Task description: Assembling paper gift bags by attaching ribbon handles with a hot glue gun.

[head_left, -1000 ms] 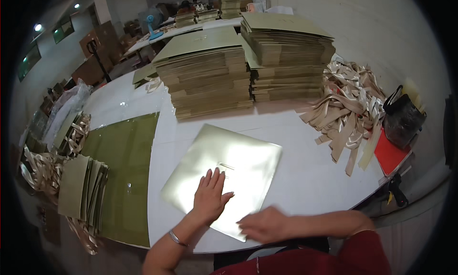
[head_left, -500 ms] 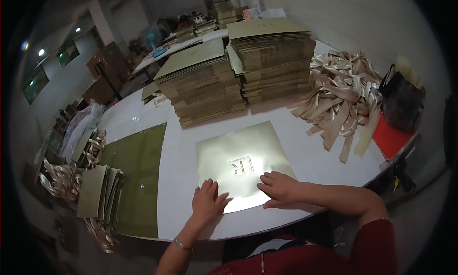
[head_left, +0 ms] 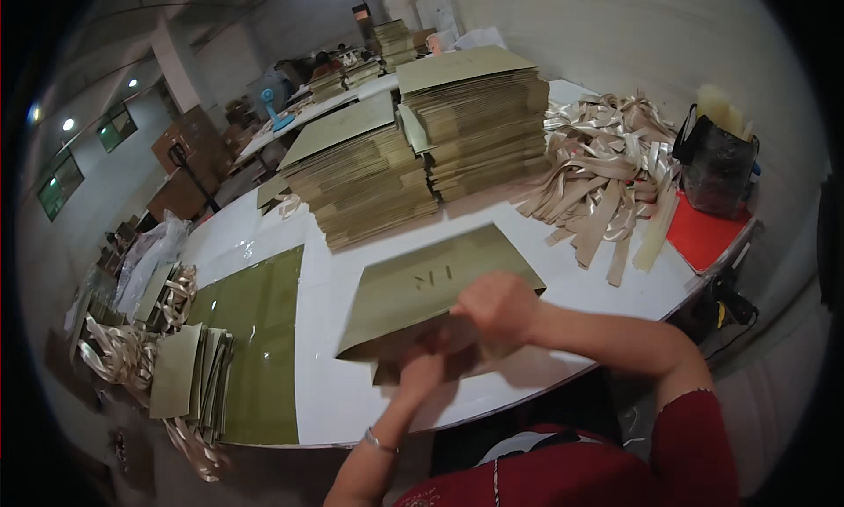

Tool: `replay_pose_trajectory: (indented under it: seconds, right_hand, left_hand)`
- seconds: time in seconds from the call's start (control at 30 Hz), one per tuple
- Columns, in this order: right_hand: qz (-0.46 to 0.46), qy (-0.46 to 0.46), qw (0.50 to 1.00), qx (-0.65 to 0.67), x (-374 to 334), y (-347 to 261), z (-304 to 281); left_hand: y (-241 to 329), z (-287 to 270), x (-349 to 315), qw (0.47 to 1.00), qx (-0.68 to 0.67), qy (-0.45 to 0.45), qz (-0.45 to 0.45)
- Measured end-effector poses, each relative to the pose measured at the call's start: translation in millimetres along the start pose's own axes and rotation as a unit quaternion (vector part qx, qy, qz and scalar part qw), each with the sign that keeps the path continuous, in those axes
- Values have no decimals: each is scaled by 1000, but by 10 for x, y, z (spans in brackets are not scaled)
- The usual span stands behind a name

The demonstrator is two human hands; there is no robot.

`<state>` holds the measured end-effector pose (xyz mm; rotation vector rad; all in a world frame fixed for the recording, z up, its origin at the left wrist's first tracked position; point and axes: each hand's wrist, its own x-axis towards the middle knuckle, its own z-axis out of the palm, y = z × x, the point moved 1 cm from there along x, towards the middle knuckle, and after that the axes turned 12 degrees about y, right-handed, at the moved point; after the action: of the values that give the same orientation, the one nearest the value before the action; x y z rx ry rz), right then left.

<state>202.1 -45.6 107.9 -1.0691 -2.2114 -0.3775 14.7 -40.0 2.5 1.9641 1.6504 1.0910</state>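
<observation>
Gold sheet (head_left: 431, 283), flat a second ago, now lifted off bench (head_left: 325, 393); right hand (head_left: 497, 306) and left hand (head_left: 422, 371) fingers clamped on near edge: fold under way.

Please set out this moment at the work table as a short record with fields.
Left hand: under the near edge of the gold paper bag, fingers blurred
Right hand: on the bag's near right edge, gripping it
Bag: flat, lifted at the near side
Behind: two stacks of flat bags
Right: ribbon pile, black bag
Left: green mat
Surface: white table
</observation>
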Motion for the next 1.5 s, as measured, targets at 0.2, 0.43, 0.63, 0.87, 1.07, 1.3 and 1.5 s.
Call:
replay_pose_trajectory:
  seconds: [0.2,0.43,0.63,0.87,1.07,1.3,1.5]
  right_hand:
    - [140,-31,935,325,-558,-731,38]
    - [464,-180,817,291,-96,377,-390]
    - [96,-460,881,53,-492,257,-523]
    - [158,-297,899,280,-232,611,-1093]
    - [-60,74,946,311,-151,884,-1001]
    - [-137,-81,987,19,-904,760,170]
    - [-26,-1,937,347,-1507,288,108]
  left_hand:
    - [255,-134,395,893,-261,-119,-346]
    - [-481,-682,680,966,-148,-136,-165]
    - [263,-1263,-60,850,328,-93,401]
    - [730,-1770,251,939,92,-248,219]
    - [599,-1583,169,800,139,141,566]
    - [-78,-406,295,894,228,-11,385]
    - [585,116,277,884,143,-203,396]
